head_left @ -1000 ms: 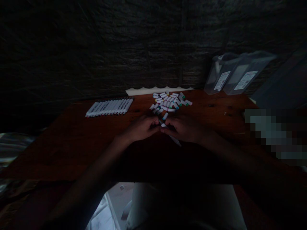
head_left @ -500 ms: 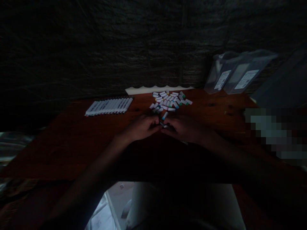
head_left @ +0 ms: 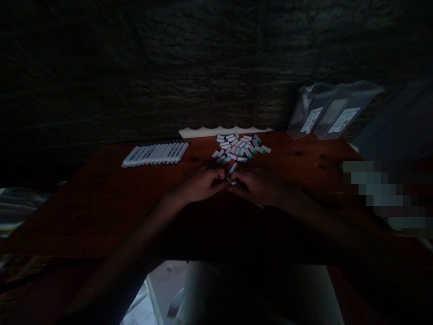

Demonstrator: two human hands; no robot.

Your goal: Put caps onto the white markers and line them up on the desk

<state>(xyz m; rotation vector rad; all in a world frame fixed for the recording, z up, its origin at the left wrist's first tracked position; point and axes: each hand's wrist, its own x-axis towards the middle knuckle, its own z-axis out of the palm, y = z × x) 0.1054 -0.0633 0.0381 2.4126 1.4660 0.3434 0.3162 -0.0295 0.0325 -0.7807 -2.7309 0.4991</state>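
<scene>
In the dim head view my left hand [head_left: 204, 183] and my right hand [head_left: 262, 185] meet over the wooden table, fingers closed on a white marker [head_left: 231, 181]. Only a short piece of it shows between the fingertips, and its far end peeks out below my right palm. What exactly the left fingertips pinch is partly hidden. Just beyond the hands lies a single white cap with a blue end [head_left: 233, 168]. Behind it spreads a loose pile of white marker caps [head_left: 241, 146] with coloured ends.
To the left, several white markers [head_left: 155, 153] lie side by side in a row. Two clear plastic containers [head_left: 333, 113] with labels stand at the back right. A white wavy-edged strip [head_left: 225, 131] runs along the dark wall. A pixelated patch covers the right edge.
The marker has turned in my fingers: its long end showed below my right hand earlier, and now the hand mostly covers it. Both hands stay together; the camera view has shifted slightly.
</scene>
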